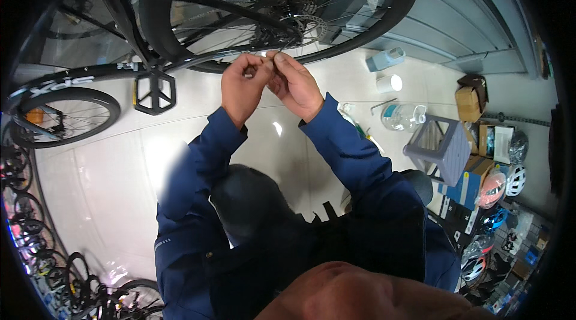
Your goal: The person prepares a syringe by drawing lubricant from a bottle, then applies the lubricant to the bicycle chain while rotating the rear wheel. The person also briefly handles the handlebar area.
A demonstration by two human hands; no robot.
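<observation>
Black bike (pixel 124 20) stands near the far edge of the floor (pixel 198 101). Left hand (pixel 243 88) and right hand (pixel 298 87) meet by its back wheel (pixel 294 5), pinched together; I can't tell whether either grip holds anything.

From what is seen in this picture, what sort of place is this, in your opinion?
Probably a bicycle shop or its repair area: a bike is close in front, more bikes line the left side, and several helmets are at the right.

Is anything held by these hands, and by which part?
It cannot be told: anything between the left hand and right hand is too small to identify.
</observation>
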